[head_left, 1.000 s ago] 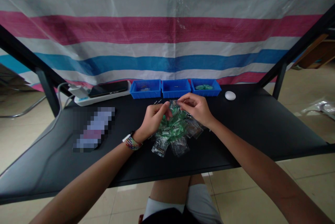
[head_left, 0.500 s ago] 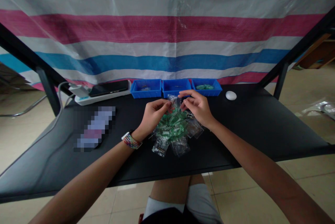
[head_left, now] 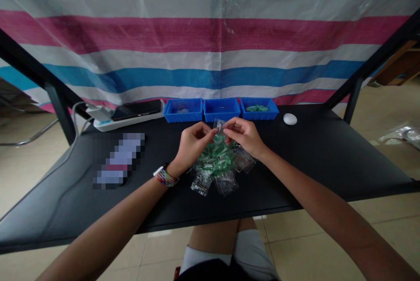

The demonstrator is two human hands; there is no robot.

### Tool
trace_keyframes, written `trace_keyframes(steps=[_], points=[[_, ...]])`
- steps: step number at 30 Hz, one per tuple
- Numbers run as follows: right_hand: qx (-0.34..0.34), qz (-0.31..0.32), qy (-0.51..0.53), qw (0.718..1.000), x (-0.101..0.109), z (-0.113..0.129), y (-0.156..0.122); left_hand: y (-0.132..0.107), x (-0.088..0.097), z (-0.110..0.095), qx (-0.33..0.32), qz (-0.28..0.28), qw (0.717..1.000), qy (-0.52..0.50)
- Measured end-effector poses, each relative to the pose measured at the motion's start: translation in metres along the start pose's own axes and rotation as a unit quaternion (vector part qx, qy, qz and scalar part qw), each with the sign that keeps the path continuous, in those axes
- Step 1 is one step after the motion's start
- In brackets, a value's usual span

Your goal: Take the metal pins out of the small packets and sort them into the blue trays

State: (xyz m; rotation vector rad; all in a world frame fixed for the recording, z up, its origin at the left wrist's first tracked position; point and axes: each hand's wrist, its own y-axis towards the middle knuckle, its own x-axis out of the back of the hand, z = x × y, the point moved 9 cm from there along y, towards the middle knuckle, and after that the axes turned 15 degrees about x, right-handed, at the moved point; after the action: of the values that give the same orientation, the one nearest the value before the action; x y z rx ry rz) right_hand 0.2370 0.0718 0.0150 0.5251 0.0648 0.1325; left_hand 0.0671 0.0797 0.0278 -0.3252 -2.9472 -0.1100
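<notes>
Clear plastic bag [head_left: 219, 124] is held up between the two hands, just above the near side of the middle blue bin [head_left: 222, 117]. The left hand [head_left: 196, 142] has a closed grip, thumb and forefinger pinching the bag's lower left edge. The right hand [head_left: 245, 135] pinches its right edge, thumb and forefinger nearly together; what lies inside is too small to tell. Beneath the hands, a heap of green and clear packets [head_left: 216, 160] spreads on the black counter [head_left: 295, 167]. To either side of the middle bin stand a left blue bin [head_left: 183, 118], with a few small pieces, and a right blue bin [head_left: 259, 115], with green packets. A white rounded object [head_left: 290, 119] sits near the right bin.
</notes>
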Motion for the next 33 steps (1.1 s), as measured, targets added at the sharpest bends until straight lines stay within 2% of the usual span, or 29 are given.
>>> trace_keyframes(steps=[2,5,10,14,18,23,25,29,33], points=[[0.027,-0.009,-0.025,0.999,0.004,0.005,0.001,0.001,0.000,-0.001,-0.005,0.002,1.000,0.009],[0.090,-0.004,-0.092,0.992,0.006,0.020,0.002,0.002,-0.005,0.001,0.009,0.039,0.999,0.002],[0.264,0.041,-0.219,0.939,-0.006,0.058,-0.004,0.004,-0.015,0.010,0.064,0.100,0.991,-0.065],[0.309,0.051,-0.266,0.912,-0.010,0.065,-0.007,0.007,-0.013,0.013,0.070,0.100,0.989,-0.087],[0.287,0.025,-0.270,0.919,-0.004,0.063,-0.006,0.009,-0.010,0.012,0.063,0.087,0.991,-0.083],[0.131,0.004,-0.161,0.978,0.005,0.033,-0.003,0.008,-0.009,0.008,0.047,0.074,0.994,-0.066],[0.089,0.002,-0.122,0.989,0.006,0.023,-0.004,0.008,-0.006,0.006,0.038,0.058,0.996,-0.052],[0.086,-0.014,-0.102,0.991,0.010,0.022,-0.002,0.013,0.011,0.005,0.018,-0.012,0.999,-0.049],[0.092,-0.042,-0.093,0.990,0.018,0.025,0.002,0.028,0.040,0.013,0.014,-0.084,0.991,-0.098]])
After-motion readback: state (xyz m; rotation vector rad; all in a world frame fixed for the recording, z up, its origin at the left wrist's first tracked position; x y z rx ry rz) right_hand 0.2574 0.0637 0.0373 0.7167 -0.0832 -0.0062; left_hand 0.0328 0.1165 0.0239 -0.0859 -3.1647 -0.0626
